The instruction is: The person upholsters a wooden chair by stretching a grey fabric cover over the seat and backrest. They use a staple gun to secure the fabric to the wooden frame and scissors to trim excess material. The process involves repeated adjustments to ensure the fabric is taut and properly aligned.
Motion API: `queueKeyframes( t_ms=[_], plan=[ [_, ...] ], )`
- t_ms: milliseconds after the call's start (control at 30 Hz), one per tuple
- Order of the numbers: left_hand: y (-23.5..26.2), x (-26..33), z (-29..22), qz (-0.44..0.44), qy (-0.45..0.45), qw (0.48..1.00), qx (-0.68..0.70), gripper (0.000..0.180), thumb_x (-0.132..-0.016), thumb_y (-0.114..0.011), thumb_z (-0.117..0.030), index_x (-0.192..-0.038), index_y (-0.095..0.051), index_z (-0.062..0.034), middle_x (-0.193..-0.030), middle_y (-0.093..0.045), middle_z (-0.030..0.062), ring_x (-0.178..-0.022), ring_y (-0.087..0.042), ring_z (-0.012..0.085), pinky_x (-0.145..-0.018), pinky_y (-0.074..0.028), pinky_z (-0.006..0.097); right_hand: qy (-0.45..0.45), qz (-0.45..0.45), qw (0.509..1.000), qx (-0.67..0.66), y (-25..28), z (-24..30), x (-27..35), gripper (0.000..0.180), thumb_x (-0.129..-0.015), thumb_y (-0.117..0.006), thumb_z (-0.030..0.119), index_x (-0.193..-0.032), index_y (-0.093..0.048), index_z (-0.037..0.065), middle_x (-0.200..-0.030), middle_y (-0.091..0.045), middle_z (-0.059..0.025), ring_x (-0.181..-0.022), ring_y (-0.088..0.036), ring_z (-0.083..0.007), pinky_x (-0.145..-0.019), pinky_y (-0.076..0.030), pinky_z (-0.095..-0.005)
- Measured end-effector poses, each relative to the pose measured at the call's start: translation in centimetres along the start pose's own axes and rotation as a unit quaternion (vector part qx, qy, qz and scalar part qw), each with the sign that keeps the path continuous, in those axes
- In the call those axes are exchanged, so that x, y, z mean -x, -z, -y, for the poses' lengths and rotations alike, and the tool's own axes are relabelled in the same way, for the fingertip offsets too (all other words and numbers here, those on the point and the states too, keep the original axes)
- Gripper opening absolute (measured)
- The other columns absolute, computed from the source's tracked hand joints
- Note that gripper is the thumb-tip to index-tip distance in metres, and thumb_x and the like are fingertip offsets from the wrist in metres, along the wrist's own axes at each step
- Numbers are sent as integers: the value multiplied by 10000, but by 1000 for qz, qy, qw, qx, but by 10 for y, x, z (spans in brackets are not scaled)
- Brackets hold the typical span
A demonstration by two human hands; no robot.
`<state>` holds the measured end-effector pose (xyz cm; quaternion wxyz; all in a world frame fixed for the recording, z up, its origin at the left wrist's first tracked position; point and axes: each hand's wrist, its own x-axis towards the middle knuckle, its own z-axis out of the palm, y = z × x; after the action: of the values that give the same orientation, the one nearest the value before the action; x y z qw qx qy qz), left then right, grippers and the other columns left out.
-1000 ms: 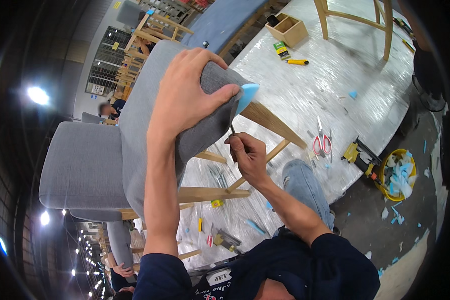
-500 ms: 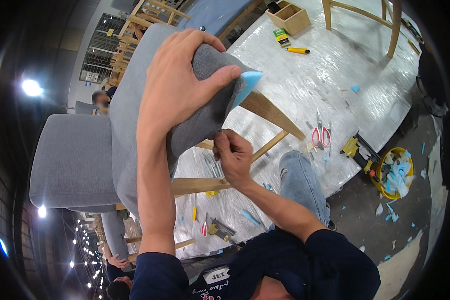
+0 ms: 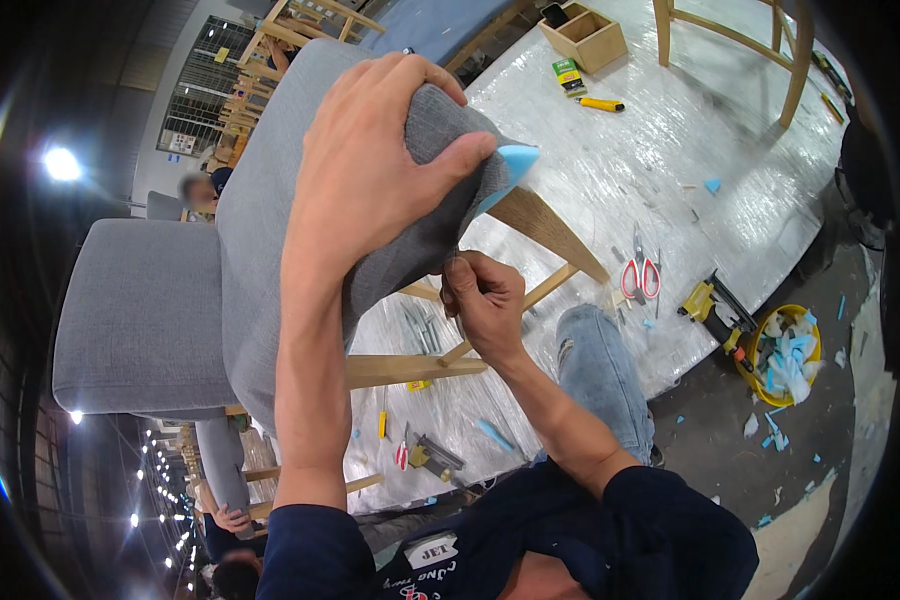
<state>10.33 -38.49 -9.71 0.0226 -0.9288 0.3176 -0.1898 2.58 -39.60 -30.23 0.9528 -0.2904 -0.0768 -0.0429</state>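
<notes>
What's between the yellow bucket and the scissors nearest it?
In the head view, a yellow-and-black staple gun lies between the scissors and the bucket.

A furniture workshop: scissors (image 3: 640, 264), yellow utility knife (image 3: 600, 104), foam scraps (image 3: 792, 362), grey upholstered chair (image 3: 255, 225).

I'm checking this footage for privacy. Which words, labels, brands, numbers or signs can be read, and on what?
Wording isn't copied out here, only located.
White tag shape on the shirt: dark lettering, readable.
Shirt front: white lettering below the tag shape, partly legible.
Small green, yellow and black box: printed, too small to read.
Yellow sign in the background: too small to read.
</notes>
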Motion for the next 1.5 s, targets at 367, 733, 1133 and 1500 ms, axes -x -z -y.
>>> queueKeyframes(
  t_ms=[367, 733, 1133, 1500],
  plan=[
    [-1, -2, 3, -7, -18, 1000, -13, 420, -779, -803, -366, -1025, -638, -68, -985, -636, 109, -963, -606, 296, -844, -467, 377, -21, -17, 994, -105, -27, -11, 5, 385, -1002, -615, 331, -875, -667, -29, -624, -549, -11, -537, -500, -76, -486, -391, -236],
    [-4, -1, 3, -12, -18, 1000, -3, 413, -783, -802, -355, -1027, -634, -68, -948, -629, 111, -925, -608, 293, -819, -464, 369, -75, 64, 970, -223, -25, -20, -1, 441, -984, -620, 364, -848, -646, -54, -588, -511, -40, -476, -481, -118, -441, -389, -263],
    [-2, -1, 5, -8, -20, 1000, 5, 441, -781, -797, -365, -1072, -648, -69, -1015, -651, 121, -987, -615, 313, -870, -469, 385, -156, 86, 959, -220, 0, -18, 4, 396, -1002, -616, 311, -818, -635, -39, -563, -503, -21, -489, -491, -102, -460, -374, -249],
    [43, 136, 10, -190, 172, 965, 57, 435, -858, -738, -236, -1225, -654, -17, -1273, -653, 157, -1207, -600, 334, -1049, -423, 447, -109, -173, 911, 359, 264, 27, 28, 308, -1000, -586, 288, -975, -682, -3, -723, -613, -27, -567, -551, -72, -513, -453, -240]
  ],
)
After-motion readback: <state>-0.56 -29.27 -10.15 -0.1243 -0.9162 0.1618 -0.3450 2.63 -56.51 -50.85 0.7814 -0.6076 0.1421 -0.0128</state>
